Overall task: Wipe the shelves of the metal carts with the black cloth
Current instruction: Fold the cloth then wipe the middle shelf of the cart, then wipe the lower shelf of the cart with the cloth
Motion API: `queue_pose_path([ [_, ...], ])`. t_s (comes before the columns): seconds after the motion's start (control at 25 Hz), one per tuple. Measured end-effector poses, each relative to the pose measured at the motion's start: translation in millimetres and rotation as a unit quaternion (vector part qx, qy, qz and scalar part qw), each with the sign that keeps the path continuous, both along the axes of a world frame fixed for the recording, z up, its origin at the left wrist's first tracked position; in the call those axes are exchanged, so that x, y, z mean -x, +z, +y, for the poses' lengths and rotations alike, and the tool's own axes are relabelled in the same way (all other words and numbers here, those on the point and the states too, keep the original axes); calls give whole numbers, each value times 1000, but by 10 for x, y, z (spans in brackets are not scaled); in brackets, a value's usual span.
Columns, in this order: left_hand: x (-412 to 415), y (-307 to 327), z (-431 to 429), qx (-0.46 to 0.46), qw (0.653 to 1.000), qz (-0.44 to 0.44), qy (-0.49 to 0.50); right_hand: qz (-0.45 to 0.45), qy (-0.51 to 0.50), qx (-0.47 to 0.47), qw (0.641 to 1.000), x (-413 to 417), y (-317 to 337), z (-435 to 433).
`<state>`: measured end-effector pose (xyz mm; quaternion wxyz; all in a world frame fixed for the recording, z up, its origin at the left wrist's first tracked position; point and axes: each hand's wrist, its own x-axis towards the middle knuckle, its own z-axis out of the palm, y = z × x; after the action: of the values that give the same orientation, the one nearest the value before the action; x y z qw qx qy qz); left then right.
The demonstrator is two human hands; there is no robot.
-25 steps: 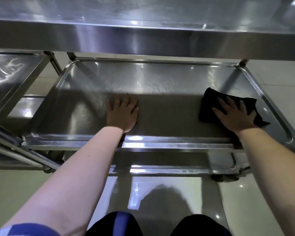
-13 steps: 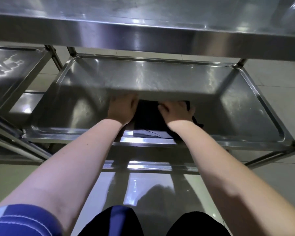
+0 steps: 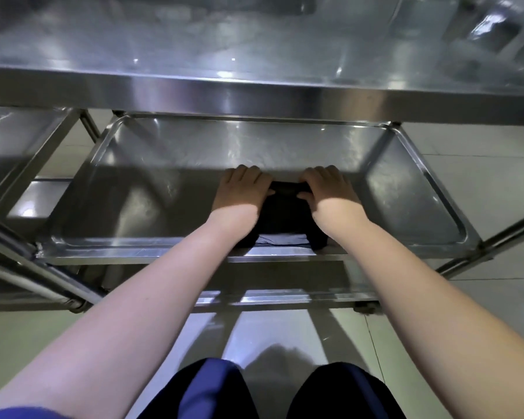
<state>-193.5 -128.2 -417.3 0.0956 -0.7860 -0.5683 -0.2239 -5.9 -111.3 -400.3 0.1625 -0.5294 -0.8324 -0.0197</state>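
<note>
**Both hands on the cloth at mid-shelf**

One second earlier, the right hand [image 3: 330, 195] had pressed the black cloth [image 3: 285, 220] flat near the right end of the middle shelf [image 3: 152, 192]. The left hand [image 3: 241, 193] had lain open and bare on the steel near the centre. Half a second earlier, the cloth had been swept leftward to the centre, up against the left hand. At this moment we recorded both hands on the cloth, side by side, close to the shelf's front rim.

Fingers: the left fingers [image 3: 244, 172] and the right fingers [image 3: 325, 172] were curled down over the far edge of the cloth. Both thumbs were turned inward onto a rolled ridge of fabric between the hands. We read this as both hands gripping the cloth. The fingertips were hidden, so we could not tell how firmly.

Cloth: it lay bunched between and under the two wrists. Its near end reached the front rim, where a paler grey fold showed.

Judgement: the one-handed stroke across the right half looked finished. The hands appeared to be gathering or refolding the cloth, or setting up a two-handed push. We judged that the left half of this shelf was probably not yet wiped. We saw nothing to show whether the top shelf [image 3: 254, 55], the bottom shelf [image 3: 285, 296] or the neighbouring cart [image 3: 15, 137] on the left had been wiped.
</note>
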Motion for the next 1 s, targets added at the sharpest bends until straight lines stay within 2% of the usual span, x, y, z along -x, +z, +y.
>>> queue_pose_path([
  [0.12, -62, 270, -440, -117, 992, -2, -56, 22, 23, -51, 998, -254, 340, -528],
  [0.24, -220, 293, -756, -128, 982, -49, -133, 18, 18, -57, 998, -521, 392, -901],
  [0.4, -507, -164, -1004, -17, 980, -66, -185, 10, 22, 10, 1000, -880, -188, -1171],
  [0.56, -763, -1002, -1047, 148, 974, 26, -168, 3, 11, 84, 996, -1132, -1193, -1285],
  [0.64, -863, -1543, -1016, 205, 962, 70, -166, 29, 13, 95, 995, -1230, -1749, -1365],
  [0.72, -922, -2007, -968, 263, 945, 76, -180, 44, 14, 91, 995, -1310, -2280, -1436],
  [0.84, -972, -2597, -846, 277, 938, 12, -206, 45, 2, 53, 998, -1422, -2929, -1401],
  [1.0, -1133, -3051, -707, 274, 942, -39, -190, 65, -58, 10, 996, -1570, -3367, -1251],
])
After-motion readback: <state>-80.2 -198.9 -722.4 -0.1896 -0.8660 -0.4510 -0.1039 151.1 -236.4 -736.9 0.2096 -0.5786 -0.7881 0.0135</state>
